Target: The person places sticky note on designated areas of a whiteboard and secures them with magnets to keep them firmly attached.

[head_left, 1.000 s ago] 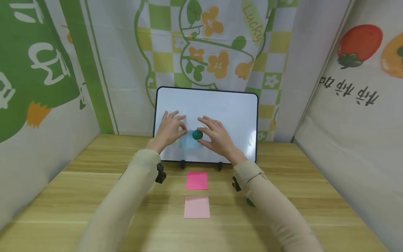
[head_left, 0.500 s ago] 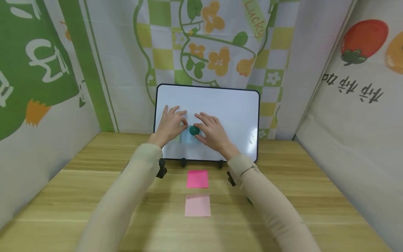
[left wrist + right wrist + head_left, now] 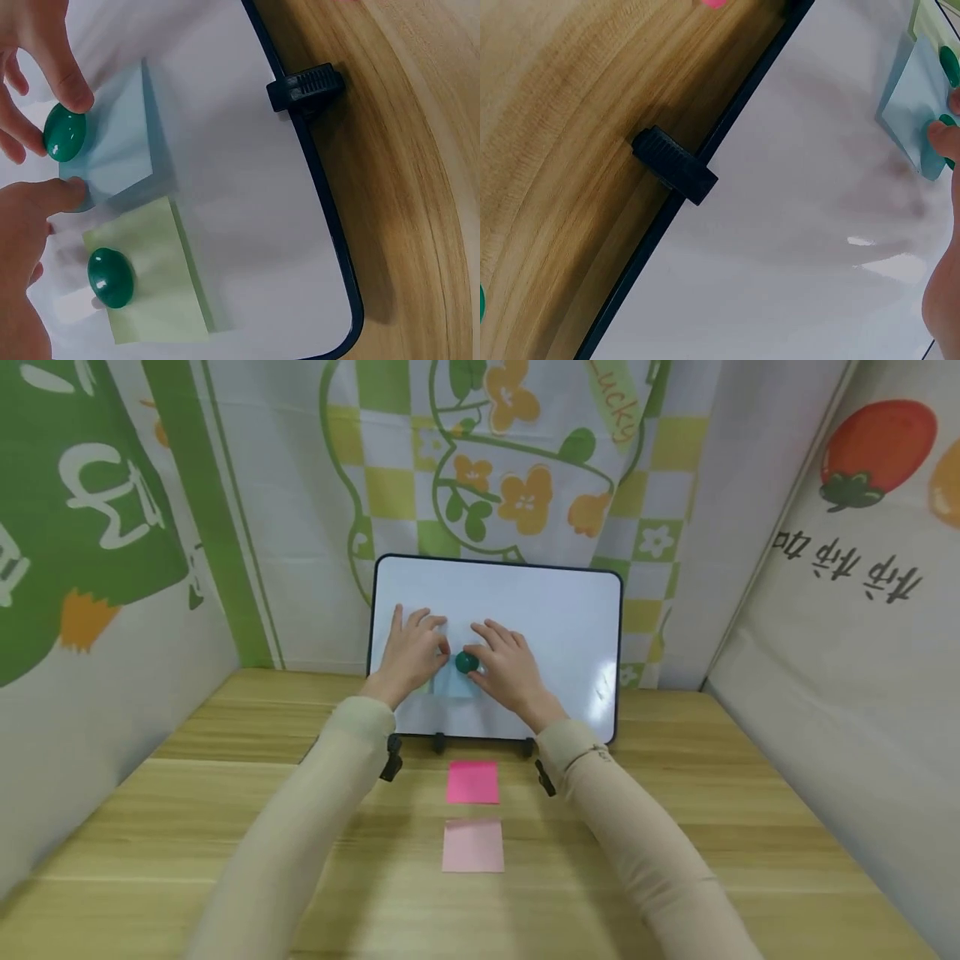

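A pale blue sticky note (image 3: 452, 685) lies against the upright whiteboard (image 3: 558, 627). My left hand (image 3: 411, 656) pinches its upper left corner between thumb and index finger. With thumb and fingertips my right hand (image 3: 510, 670) holds a shiny green oval magnet (image 3: 65, 133) at the note's upper edge. Beside the blue note, in the left wrist view, a pale yellow-green sticky note (image 3: 159, 274) sits on the board under a second green magnet (image 3: 111, 277). The left hand mostly hides this pair in the head view.
Black stand clips (image 3: 438, 742) hold the board's lower edge on the wooden table (image 3: 675, 827). In front lie a bright pink sticky note (image 3: 472, 782) and a light pink one (image 3: 473, 846). Another green object (image 3: 481, 304) shows at the right wrist view's left edge. Printed curtains (image 3: 285, 527) surround the table.
The right hand has brought the green magnet closer to the left hand's fingertips, over the blue note's top edge. The left hand keeps its pinch. The head view has shifted slightly.
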Demonstrator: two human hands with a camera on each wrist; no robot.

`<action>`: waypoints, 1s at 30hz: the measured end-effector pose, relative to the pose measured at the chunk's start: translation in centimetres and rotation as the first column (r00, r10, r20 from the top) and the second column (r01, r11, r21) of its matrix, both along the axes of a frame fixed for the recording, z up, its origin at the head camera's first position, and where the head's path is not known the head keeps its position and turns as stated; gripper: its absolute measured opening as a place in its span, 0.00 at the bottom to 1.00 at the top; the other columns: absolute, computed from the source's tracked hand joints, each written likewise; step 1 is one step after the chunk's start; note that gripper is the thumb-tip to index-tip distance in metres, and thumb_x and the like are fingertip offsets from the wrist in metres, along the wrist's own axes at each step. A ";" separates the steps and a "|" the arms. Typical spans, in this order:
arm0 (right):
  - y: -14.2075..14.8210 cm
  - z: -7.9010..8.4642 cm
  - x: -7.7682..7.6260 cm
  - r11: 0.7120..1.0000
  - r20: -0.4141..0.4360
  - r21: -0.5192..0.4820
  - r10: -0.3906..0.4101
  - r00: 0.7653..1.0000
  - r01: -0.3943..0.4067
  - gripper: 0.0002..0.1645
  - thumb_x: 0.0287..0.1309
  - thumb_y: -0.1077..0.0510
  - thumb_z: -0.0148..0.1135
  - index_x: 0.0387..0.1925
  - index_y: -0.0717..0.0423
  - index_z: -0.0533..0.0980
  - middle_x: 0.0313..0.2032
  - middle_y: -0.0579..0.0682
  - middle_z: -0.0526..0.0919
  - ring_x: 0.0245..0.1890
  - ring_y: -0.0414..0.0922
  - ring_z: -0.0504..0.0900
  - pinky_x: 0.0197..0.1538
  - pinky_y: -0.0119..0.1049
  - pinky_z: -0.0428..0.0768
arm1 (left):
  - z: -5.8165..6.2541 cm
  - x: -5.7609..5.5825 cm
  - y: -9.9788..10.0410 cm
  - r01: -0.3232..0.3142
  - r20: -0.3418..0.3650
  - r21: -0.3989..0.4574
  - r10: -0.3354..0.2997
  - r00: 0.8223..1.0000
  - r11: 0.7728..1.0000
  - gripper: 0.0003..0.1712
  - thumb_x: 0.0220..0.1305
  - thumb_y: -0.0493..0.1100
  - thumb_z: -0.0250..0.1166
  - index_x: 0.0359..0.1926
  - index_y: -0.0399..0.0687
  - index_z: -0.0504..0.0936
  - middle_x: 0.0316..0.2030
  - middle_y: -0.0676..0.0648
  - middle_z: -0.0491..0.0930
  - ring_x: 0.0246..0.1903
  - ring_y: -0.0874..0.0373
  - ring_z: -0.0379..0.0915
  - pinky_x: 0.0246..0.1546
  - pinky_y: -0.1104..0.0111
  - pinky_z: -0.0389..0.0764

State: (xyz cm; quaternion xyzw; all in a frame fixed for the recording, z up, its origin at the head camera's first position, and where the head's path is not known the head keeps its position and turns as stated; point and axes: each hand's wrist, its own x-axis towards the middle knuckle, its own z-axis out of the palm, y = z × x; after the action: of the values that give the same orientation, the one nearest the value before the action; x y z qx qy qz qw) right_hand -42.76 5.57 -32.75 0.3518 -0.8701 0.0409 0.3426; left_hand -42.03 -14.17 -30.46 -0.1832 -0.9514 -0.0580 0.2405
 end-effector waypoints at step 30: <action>-0.8 -0.6 -1.2 0.999 0.039 -0.004 -0.054 0.998 0.054 0.26 0.59 0.46 0.70 0.57 0.48 0.80 0.70 0.53 0.70 0.73 0.53 0.63 0.69 0.52 0.69 | -2.2 -0.4 0.5 -0.094 -0.142 0.091 0.106 0.984 0.991 0.08 0.64 0.47 0.68 0.36 0.49 0.89 0.72 0.45 0.66 0.74 0.44 0.54 0.75 0.37 0.33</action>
State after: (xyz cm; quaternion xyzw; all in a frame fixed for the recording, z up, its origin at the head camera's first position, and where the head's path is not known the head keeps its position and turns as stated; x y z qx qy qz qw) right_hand -43.99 4.80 -33.30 0.3265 -0.8857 0.0407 0.3275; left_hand -42.46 -13.63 -32.71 -0.1288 -0.9358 -0.0724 0.3200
